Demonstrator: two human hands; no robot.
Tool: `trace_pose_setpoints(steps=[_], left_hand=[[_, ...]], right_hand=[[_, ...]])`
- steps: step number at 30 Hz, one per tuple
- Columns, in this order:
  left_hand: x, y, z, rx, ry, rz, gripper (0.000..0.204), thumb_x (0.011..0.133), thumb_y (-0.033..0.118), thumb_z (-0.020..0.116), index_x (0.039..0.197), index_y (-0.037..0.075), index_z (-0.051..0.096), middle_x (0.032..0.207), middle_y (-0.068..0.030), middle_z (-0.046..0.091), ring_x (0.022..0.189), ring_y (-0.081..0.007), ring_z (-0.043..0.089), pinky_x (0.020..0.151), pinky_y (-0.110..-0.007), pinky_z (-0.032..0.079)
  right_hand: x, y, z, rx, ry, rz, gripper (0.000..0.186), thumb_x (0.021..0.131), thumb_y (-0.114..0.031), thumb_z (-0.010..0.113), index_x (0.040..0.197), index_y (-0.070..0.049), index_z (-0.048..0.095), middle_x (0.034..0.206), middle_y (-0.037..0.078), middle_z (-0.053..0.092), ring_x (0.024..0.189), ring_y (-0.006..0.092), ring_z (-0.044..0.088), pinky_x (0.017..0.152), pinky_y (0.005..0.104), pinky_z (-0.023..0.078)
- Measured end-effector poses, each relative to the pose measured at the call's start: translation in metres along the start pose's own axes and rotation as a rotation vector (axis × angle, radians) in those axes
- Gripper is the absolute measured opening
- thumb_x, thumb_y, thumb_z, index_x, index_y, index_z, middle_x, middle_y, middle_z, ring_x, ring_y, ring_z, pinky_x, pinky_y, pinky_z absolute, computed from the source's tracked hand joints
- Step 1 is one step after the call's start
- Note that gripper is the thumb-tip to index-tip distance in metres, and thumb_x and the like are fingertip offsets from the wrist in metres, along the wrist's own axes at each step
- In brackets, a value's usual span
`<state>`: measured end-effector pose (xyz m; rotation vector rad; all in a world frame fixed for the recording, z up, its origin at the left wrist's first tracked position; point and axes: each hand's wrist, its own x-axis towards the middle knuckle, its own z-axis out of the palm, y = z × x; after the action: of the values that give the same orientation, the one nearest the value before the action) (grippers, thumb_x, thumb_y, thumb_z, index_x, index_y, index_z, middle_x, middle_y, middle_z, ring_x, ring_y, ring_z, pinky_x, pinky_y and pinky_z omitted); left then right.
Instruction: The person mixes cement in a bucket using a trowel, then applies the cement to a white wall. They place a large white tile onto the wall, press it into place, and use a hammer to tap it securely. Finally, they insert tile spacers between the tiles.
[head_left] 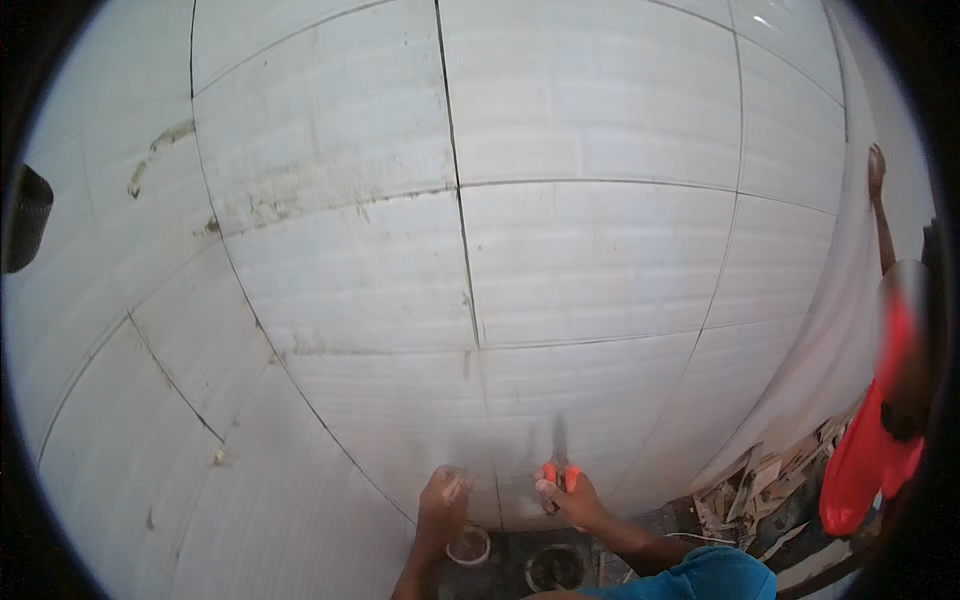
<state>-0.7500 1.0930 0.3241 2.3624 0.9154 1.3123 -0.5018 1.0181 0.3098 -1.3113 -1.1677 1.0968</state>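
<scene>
My right hand (572,500) is closed round an orange-handled tool (559,472) whose narrow dark blade points up in front of the tiles. Its exact kind is not clear. Left of it, my left hand (446,500) is raised close to the wall with its fingers curled together; whatever they hold, if anything, is too small to make out. Before both hands stands a white tiled wall (600,260), with dark open joints between the tiles and grey-brown smears on some. A vertical joint runs down between my hands.
Below my hands are a round pale-rimmed container (468,546) and a dark bucket (555,568). Broken boards and rubble (760,490) lie at the lower right. A person in red (870,460) is there, one arm raised to the wall. Another tiled wall (120,400) adjoins on the left.
</scene>
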Motion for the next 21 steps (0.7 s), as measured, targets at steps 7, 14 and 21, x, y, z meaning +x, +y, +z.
trace_pose_setpoints(steps=[7, 14, 21], left_hand=[[0.13, 0.016, -0.064, -0.475, -0.014, -0.341, 0.018, 0.092, 0.014, 0.069, 0.103, 0.003, 0.061, 0.094, -0.0073, 0.065, 0.082, -0.0187, 0.065, 0.074, -0.035, 0.053], [0.184, -0.002, -0.102, -0.345, -0.106, -0.13, 0.017, 0.096, 0.012, 0.063, 0.11, 0.005, 0.071, 0.1, -0.0066, 0.072, 0.07, -0.0155, 0.064, 0.068, -0.031, 0.054], [0.195, 0.018, -0.131, -0.642, -0.334, -0.017, 0.034, 0.095, 0.003, 0.063, 0.128, -0.002, 0.06, 0.112, -0.0117, 0.072, 0.082, -0.0148, 0.072, 0.073, -0.028, 0.058]], right_hand=[[0.007, -0.073, 0.035, -0.223, 0.141, -0.141, 0.03, 0.098, -0.029, 0.061, 0.112, -0.002, 0.06, 0.092, 0.003, 0.061, 0.087, 0.0141, 0.06, 0.078, 0.031, 0.049], [0.005, -0.159, 0.014, -0.542, 0.086, -0.234, 0.032, 0.1, -0.035, 0.057, 0.103, -0.003, 0.06, 0.089, 0.014, 0.066, 0.081, 0.0273, 0.062, 0.076, 0.0411, 0.049], [-0.002, -0.223, 0.011, -0.894, -0.008, -0.19, 0.036, 0.096, -0.038, 0.064, 0.104, -0.003, 0.06, 0.085, 0.019, 0.064, 0.08, 0.0396, 0.063, 0.072, 0.0446, 0.047]])
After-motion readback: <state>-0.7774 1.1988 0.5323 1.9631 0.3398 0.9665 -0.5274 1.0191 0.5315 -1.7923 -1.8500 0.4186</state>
